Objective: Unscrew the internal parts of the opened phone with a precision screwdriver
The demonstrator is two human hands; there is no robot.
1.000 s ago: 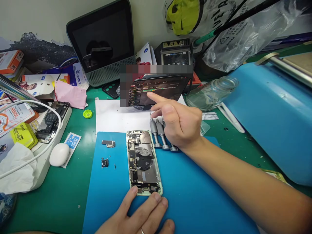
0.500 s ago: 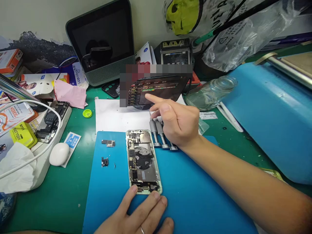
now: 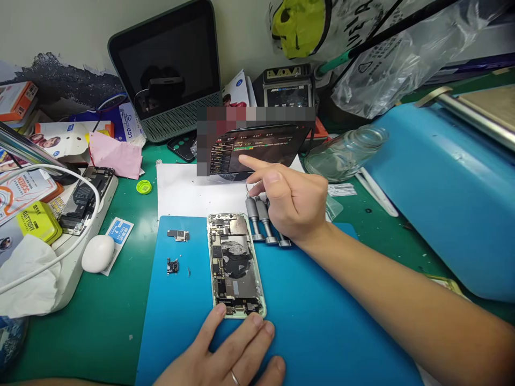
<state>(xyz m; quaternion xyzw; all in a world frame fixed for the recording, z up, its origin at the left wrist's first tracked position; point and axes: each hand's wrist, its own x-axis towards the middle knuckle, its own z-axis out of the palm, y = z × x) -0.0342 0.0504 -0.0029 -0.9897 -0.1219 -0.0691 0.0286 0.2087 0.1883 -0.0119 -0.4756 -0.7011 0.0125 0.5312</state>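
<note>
An opened phone with bare boards and a dark battery lies on the blue mat. My left hand rests at its lower end, fingers spread, with fingertips touching the bottom edge. My right hand is raised above several grey screwdrivers, its index finger stretched toward the lit tablet screen and the other fingers curled; nothing shows in it. Whether that fingertip touches the screen I cannot tell. Left of the phone sit a metal-plated small part, a small black part and a tiny sliver.
A white sheet lies behind the mat. To the left are a white earbud case, a green cap and a white cable. A glass jar lies at right, and a dark display stands behind.
Both hands hold nearly the same pose and place. The whole view has shifted very slightly; no part has been picked up or put down.
</note>
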